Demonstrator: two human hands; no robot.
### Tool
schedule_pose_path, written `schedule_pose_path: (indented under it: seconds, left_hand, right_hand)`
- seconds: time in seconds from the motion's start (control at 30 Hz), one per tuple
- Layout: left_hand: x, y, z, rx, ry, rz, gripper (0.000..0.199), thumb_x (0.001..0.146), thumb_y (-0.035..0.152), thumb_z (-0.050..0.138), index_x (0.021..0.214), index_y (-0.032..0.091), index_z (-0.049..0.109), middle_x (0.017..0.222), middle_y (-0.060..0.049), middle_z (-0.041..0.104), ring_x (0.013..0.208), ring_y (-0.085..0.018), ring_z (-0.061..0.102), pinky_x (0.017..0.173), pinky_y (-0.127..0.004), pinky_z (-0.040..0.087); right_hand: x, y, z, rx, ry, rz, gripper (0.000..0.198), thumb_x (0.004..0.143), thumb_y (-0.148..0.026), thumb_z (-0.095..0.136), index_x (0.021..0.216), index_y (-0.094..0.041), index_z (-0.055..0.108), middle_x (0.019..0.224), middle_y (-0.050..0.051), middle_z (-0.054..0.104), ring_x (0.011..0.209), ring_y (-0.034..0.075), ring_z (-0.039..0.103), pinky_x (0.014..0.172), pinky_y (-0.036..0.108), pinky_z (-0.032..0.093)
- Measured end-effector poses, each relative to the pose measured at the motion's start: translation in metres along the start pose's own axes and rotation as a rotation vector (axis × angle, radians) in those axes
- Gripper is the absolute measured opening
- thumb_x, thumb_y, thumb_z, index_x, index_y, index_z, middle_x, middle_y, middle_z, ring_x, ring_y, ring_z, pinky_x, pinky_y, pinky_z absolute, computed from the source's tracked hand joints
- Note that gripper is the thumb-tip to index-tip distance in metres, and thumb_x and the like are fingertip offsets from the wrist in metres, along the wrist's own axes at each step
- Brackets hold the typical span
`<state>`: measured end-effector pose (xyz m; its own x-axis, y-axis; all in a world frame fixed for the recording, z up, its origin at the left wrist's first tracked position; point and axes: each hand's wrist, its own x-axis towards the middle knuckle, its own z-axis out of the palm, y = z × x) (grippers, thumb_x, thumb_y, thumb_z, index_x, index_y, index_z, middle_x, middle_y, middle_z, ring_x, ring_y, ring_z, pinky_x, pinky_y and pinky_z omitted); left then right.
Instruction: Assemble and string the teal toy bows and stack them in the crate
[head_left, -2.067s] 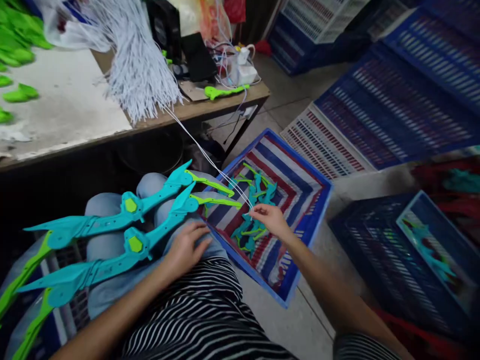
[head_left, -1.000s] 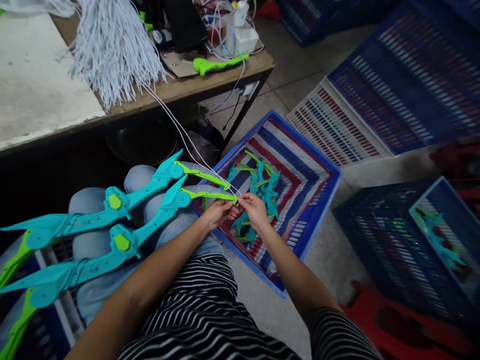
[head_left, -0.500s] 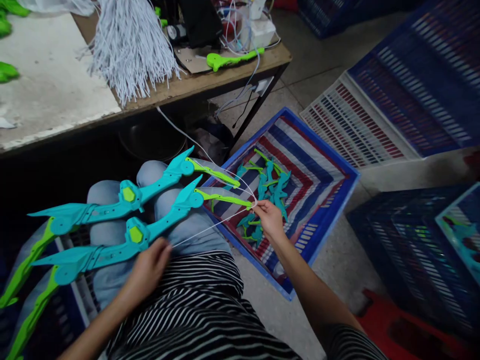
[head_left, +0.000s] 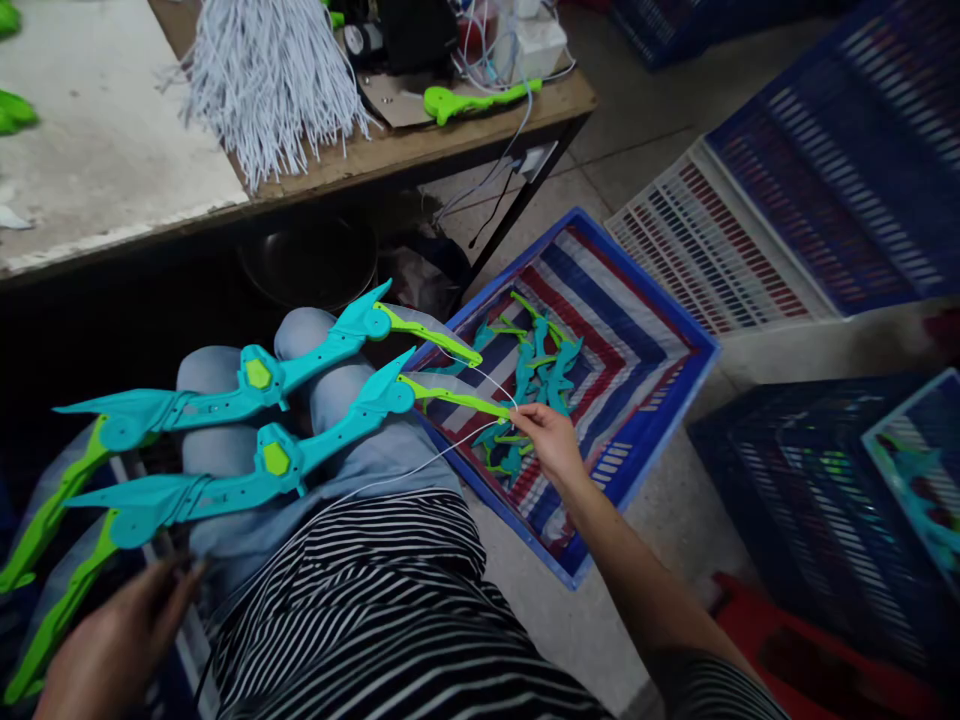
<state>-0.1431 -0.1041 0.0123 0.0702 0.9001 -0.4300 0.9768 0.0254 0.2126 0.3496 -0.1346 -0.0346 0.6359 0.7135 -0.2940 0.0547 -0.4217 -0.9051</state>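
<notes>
The right hand (head_left: 546, 432) pinches white cord (head_left: 414, 471) at the tip of the nearer bow (head_left: 277, 459), lying towards nine o'clock; a firm pinch should prevent slipping. Left hand (head_left: 124, 632), eight o'clock: blurred, grip unclear.

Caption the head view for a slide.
Right hand pinches thin white string at the lime-green tip of the nearer long turquoise plastic bow.

No text, label, brand, number or sign can be read anywhere from the frame's upper left to its lower right.
</notes>
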Motion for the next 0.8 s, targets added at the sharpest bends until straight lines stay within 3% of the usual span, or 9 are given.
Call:
schedule_pose_path:
  seconds: [0.07, 0.1, 0.13, 0.23, 0.4, 0.5, 0.67, 0.8]
  left_hand:
    - [0.032, 0.053, -0.020, -0.091, 0.281, 0.231, 0.041, 0.081, 0.062, 0.041, 0.104, 0.037, 0.063, 0.096, 0.002, 0.069, 0.090, -0.030, 0.064, 0.078, -0.046, 0.053]
    - [0.048, 0.079, -0.027, -0.147, 0.337, 0.378, 0.048, 0.081, 0.062, 0.043, 0.112, 0.030, 0.061, 0.109, -0.005, 0.066, 0.103, -0.031, 0.060, 0.089, -0.047, 0.049]
    - [0.061, 0.101, -0.031, -0.169, 0.299, 0.508, 0.055, 0.083, 0.061, 0.042, 0.118, 0.022, 0.059, 0.118, -0.011, 0.062, 0.111, -0.032, 0.056, 0.094, -0.046, 0.046]
    - [0.086, 0.140, -0.026, -0.044, 0.153, 0.659, 0.055, 0.088, 0.057, 0.037, 0.113, 0.015, 0.063, 0.104, -0.015, 0.067, 0.101, -0.033, 0.059, 0.093, -0.053, 0.040]
    - [0.078, 0.133, -0.010, 0.028, -0.194, 0.709, 0.037, 0.090, 0.045, 0.041, 0.096, 0.023, 0.071, 0.089, -0.008, 0.071, 0.086, -0.026, 0.063, 0.082, -0.042, 0.044]
    - [0.080, 0.134, -0.013, -0.133, -0.247, 0.648, 0.041, 0.089, 0.047, 0.040, 0.101, 0.022, 0.070, 0.097, -0.008, 0.071, 0.089, -0.024, 0.065, 0.081, -0.037, 0.047]
    - [0.110, 0.184, -0.020, -0.388, -0.200, 0.613, 0.043, 0.084, 0.049, 0.045, 0.100, 0.018, 0.070, 0.101, -0.008, 0.071, 0.092, -0.025, 0.064, 0.085, -0.033, 0.048]
    - [0.136, 0.239, -0.009, -0.530, -0.279, 0.609, 0.028, 0.082, 0.034, 0.052, 0.093, 0.017, 0.072, 0.097, -0.006, 0.072, 0.089, -0.024, 0.065, 0.082, -0.030, 0.048]
  right_hand:
    - [0.009, -0.005, -0.002, 0.035, -0.001, -0.012, 0.042, 0.052, -0.056, 0.077, 0.066, -0.019, 0.062, 0.058, -0.001, 0.060, 0.053, 0.013, 0.051, 0.051, 0.027, 0.040]
    - [0.015, -0.009, -0.002, 0.081, -0.019, -0.005, 0.041, 0.054, -0.055, 0.077, 0.067, -0.020, 0.061, 0.057, -0.002, 0.057, 0.051, 0.012, 0.050, 0.050, 0.027, 0.040]
    - [0.021, -0.014, -0.001, 0.141, -0.044, 0.007, 0.041, 0.055, -0.055, 0.077, 0.067, -0.020, 0.060, 0.056, -0.002, 0.056, 0.051, 0.012, 0.050, 0.049, 0.027, 0.040]
    - [0.039, -0.031, 0.010, 0.301, -0.066, -0.003, 0.038, 0.057, -0.051, 0.077, 0.069, -0.021, 0.057, 0.060, -0.002, 0.057, 0.053, 0.012, 0.052, 0.049, 0.026, 0.041]
    - [0.055, -0.046, 0.039, 0.167, 0.067, -0.222, 0.031, 0.060, -0.046, 0.075, 0.069, -0.020, 0.060, 0.061, -0.002, 0.059, 0.056, 0.012, 0.052, 0.054, 0.026, 0.043]
    - [0.054, -0.044, 0.049, -0.028, 0.067, -0.359, 0.026, 0.068, -0.044, 0.069, 0.072, -0.019, 0.063, 0.067, 0.001, 0.064, 0.060, 0.014, 0.054, 0.059, 0.027, 0.045]
    - [0.049, -0.035, 0.054, -0.228, 0.081, -0.509, 0.021, 0.078, -0.039, 0.060, 0.074, -0.019, 0.064, 0.072, 0.003, 0.065, 0.061, 0.014, 0.054, 0.059, 0.028, 0.044]
    - [0.048, -0.030, 0.055, -0.312, 0.090, -0.626, 0.021, 0.083, -0.037, 0.058, 0.072, -0.020, 0.063, 0.075, 0.004, 0.066, 0.067, 0.017, 0.057, 0.062, 0.030, 0.046]
